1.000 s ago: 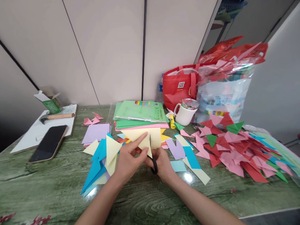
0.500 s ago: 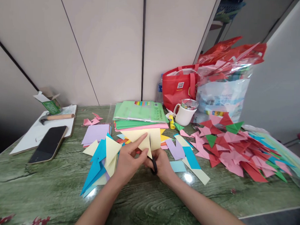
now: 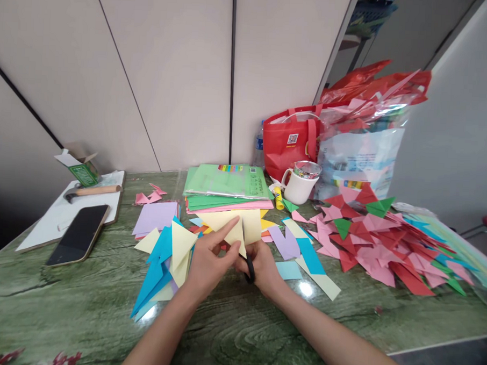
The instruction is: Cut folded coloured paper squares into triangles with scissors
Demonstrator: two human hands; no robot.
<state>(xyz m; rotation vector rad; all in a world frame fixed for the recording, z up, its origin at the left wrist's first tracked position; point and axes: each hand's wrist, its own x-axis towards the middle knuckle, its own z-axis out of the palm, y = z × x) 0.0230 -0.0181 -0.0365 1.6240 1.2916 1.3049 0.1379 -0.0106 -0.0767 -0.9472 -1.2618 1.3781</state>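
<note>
A sheet of pale yellow paper (image 3: 217, 219) is pinched between the thumb and fingers of my left hand (image 3: 210, 259), with the index finger stretched along it. Black-handled scissors (image 3: 250, 271) are gripped in my right hand (image 3: 264, 267). Their blades lie at a slit in the paper, mostly hidden behind it. To the left of my hands lie blue and cream cut paper pieces (image 3: 159, 265) in a loose heap. On the right are a lilac piece (image 3: 285, 242), a blue piece (image 3: 311, 255) and a pale strip (image 3: 322, 280).
Behind stand a stack of green paper packs (image 3: 227, 182), a glue stick (image 3: 279, 198), a white mug (image 3: 300, 186) and a red bag (image 3: 287, 144). Red and pink paper pieces (image 3: 380, 237) spread across the right. A phone (image 3: 78, 234) and a hammer (image 3: 93, 191) lie at left.
</note>
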